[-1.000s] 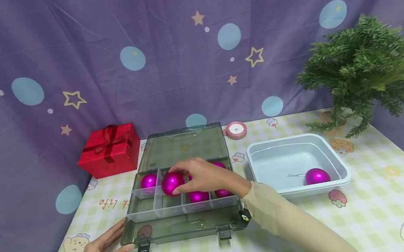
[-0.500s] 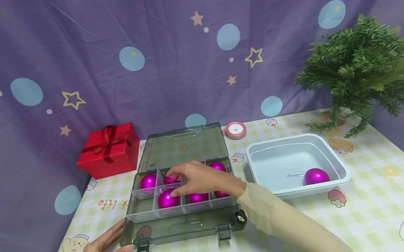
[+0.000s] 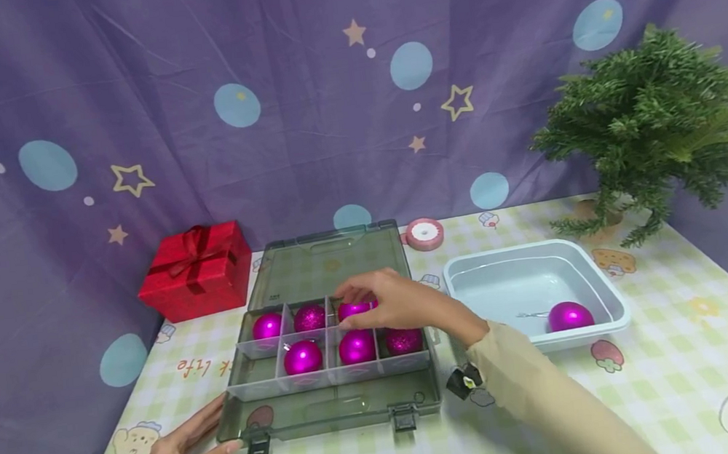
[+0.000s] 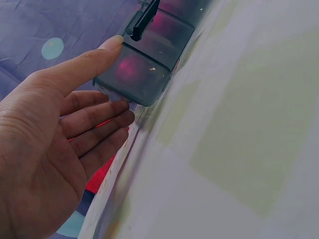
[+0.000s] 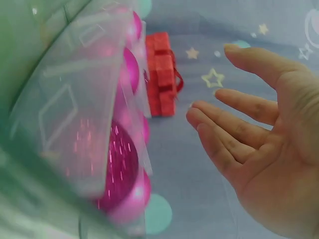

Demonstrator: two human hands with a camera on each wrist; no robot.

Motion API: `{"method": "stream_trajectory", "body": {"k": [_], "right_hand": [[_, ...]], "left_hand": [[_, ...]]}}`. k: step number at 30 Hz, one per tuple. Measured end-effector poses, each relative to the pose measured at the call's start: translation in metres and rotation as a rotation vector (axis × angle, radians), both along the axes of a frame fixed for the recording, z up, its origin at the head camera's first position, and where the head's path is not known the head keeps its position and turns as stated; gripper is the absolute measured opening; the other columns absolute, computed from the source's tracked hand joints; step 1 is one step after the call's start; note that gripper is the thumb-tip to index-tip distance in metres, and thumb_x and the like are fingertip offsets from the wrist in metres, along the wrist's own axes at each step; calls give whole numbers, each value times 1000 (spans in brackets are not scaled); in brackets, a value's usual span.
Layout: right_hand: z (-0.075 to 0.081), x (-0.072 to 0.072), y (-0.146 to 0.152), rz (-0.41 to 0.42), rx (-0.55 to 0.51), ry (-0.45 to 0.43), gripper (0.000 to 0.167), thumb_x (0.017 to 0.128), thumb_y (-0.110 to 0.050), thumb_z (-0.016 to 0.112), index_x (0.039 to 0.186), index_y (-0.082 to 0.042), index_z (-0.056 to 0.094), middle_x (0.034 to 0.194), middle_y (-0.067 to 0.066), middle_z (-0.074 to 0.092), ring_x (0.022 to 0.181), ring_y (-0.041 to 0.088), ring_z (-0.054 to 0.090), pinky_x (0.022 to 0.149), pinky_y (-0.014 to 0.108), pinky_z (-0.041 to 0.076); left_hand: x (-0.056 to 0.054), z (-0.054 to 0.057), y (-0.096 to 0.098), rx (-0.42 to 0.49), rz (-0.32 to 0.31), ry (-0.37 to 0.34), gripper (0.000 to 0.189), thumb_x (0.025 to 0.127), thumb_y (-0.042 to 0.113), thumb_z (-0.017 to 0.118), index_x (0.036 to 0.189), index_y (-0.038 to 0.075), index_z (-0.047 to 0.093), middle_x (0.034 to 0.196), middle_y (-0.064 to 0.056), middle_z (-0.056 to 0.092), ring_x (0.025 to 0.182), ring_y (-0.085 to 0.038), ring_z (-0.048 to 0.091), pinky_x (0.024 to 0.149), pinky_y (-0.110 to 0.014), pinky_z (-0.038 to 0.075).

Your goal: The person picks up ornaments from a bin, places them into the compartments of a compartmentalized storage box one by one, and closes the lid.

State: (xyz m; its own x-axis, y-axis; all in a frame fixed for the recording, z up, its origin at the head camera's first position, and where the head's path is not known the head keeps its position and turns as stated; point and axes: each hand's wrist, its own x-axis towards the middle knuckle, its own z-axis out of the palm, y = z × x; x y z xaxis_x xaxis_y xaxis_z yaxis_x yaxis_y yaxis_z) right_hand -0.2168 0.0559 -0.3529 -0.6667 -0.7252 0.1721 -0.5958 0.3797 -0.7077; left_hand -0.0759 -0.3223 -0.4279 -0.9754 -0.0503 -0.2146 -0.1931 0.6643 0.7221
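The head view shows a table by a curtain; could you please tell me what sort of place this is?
Probably a festive indoor tabletop: a small tree and a red gift box stand on it, before a purple curtain.

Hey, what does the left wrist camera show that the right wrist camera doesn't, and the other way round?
Only the left wrist view shows the left hand, its thumb at the divided box, and a black latch. Only the right wrist view shows the right hand, holding nothing, a clearly glittery ball, and stars on the curtain. Both show the divided box, pink balls and the curtain.
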Motion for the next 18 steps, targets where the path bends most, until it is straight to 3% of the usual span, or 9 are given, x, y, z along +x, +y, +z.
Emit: {"method": "stream_trajectory", "body": {"k": [6,18], "right_hand": [[0,6,40,-73,-60,-31,47,95,-26,78,134,-2,66,121,14,72,113,32,67,98,50,54],[-5,21,126,-266,-36,64,40,95,-26,79,129,-8,69,119,2,72,108,27,68,93,52,55]], "left_hand": [[1,0,0,22,-4,-7,85,89,43,83,157,8,46,153,-17,50,133,-37,56,93,-18,51],[1,-1,0,7,-3,16,84,88,43,83,156,8,48,151,-14,53,131,-33,58,92,-15,49]]}}
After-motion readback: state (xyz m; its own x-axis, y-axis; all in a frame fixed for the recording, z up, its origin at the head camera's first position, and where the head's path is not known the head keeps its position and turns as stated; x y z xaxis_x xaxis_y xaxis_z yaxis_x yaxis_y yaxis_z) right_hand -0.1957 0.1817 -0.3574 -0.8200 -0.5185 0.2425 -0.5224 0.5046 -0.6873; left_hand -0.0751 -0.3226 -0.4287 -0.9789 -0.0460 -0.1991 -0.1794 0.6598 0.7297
